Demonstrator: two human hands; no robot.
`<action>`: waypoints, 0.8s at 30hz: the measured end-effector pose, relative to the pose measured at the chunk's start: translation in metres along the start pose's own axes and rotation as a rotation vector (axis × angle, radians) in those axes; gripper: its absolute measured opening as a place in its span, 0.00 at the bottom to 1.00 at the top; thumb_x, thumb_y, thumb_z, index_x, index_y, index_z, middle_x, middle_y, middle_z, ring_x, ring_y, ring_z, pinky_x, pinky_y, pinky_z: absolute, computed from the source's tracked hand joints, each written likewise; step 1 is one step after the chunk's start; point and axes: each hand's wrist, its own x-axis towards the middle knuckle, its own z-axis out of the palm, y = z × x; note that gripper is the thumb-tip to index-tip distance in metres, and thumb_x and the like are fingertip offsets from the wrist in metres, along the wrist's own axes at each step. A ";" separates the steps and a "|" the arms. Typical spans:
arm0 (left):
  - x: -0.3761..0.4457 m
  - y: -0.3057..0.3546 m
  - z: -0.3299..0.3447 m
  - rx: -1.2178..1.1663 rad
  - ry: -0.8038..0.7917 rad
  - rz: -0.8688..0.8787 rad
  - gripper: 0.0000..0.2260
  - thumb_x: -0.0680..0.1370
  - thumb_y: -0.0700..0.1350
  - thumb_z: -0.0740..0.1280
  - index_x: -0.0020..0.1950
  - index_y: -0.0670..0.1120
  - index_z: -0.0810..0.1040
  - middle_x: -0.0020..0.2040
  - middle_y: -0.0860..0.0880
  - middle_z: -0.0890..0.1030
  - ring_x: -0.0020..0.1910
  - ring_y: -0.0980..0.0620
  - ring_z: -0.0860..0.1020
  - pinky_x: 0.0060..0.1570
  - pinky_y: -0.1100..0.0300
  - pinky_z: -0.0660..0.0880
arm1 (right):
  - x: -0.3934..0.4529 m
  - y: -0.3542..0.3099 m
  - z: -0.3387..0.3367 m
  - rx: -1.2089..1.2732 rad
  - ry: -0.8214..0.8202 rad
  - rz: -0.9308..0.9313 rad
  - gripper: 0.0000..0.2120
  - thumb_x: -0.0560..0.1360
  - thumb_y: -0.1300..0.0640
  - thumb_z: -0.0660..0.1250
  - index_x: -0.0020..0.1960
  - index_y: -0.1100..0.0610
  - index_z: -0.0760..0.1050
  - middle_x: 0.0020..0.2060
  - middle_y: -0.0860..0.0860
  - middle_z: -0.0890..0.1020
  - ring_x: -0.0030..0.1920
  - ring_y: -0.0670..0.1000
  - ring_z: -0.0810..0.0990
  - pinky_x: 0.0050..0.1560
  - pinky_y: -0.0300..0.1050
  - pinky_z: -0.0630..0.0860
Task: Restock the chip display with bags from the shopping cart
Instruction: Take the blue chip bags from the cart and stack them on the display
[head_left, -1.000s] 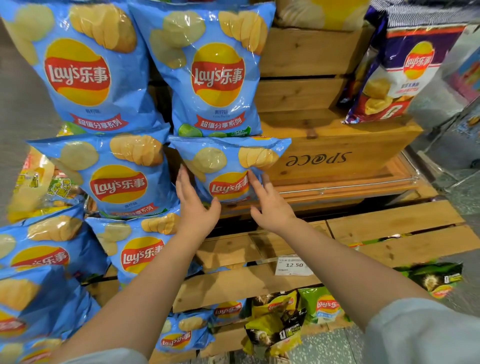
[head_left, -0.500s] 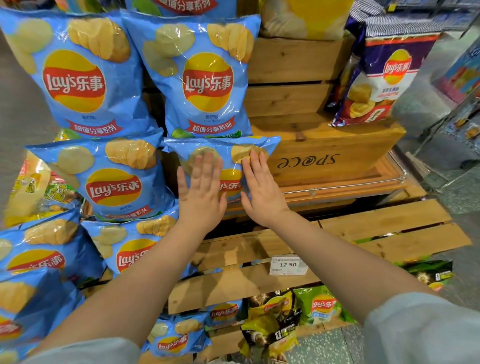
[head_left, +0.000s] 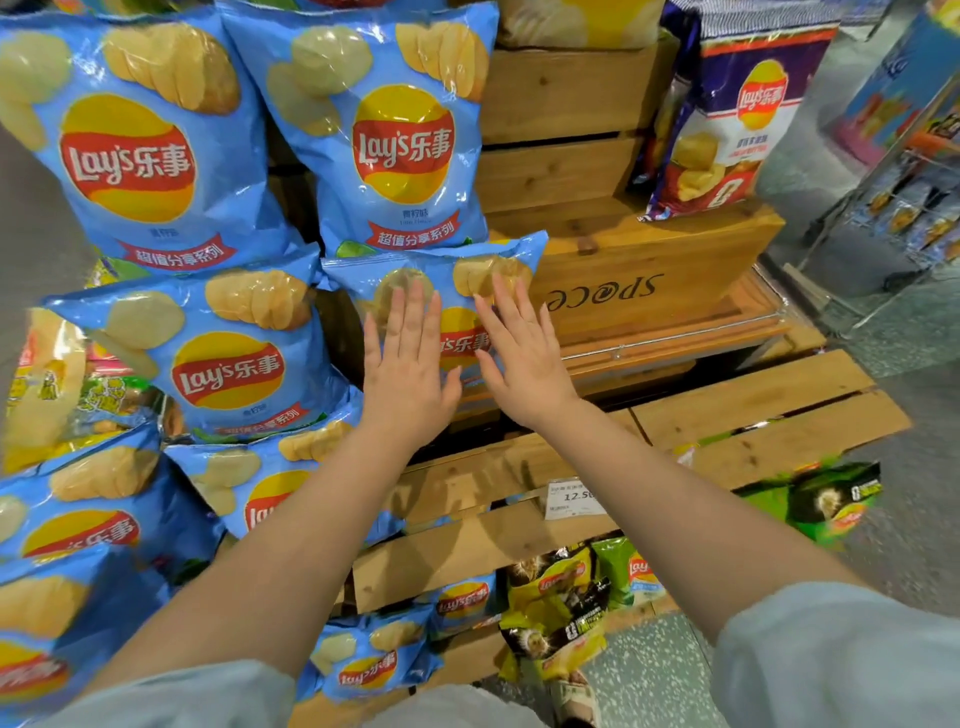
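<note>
Hands (head_left: 462, 374) press Lay's bag (head_left: 457, 280).

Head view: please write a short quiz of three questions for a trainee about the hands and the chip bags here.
1. True or false: both hands lie flat, with straight fingers, on the small blue bag.
2. Multiple choice: what stands directly to the right of this bag? A) a metal basket B) a wooden crate C) a glass door
3. Fill in: the price tag is fixed on a wooden ____ below the hands.

Key
1. True: the left hand and the right hand press on its front, fingers straight.
2. B: the wooden crate.
3. Slat.
</note>
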 end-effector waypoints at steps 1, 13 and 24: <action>0.000 0.002 -0.002 -0.026 0.006 0.007 0.35 0.73 0.53 0.59 0.76 0.38 0.55 0.75 0.35 0.62 0.75 0.41 0.53 0.73 0.48 0.40 | -0.004 -0.004 0.001 0.017 0.011 0.012 0.27 0.78 0.56 0.58 0.76 0.59 0.58 0.77 0.57 0.55 0.76 0.56 0.47 0.73 0.57 0.43; -0.032 0.072 -0.060 -0.301 -0.308 -0.060 0.34 0.78 0.50 0.61 0.79 0.42 0.49 0.80 0.45 0.48 0.79 0.45 0.45 0.74 0.45 0.39 | -0.083 -0.024 -0.048 0.154 -0.006 0.262 0.24 0.81 0.52 0.55 0.76 0.56 0.59 0.77 0.52 0.53 0.77 0.49 0.42 0.74 0.50 0.38; -0.062 0.215 -0.117 -0.297 -0.500 0.208 0.30 0.82 0.51 0.55 0.80 0.47 0.43 0.79 0.50 0.39 0.78 0.51 0.37 0.74 0.48 0.37 | -0.212 0.014 -0.150 0.076 -0.044 0.426 0.24 0.83 0.52 0.51 0.78 0.52 0.54 0.78 0.48 0.51 0.77 0.48 0.40 0.73 0.46 0.33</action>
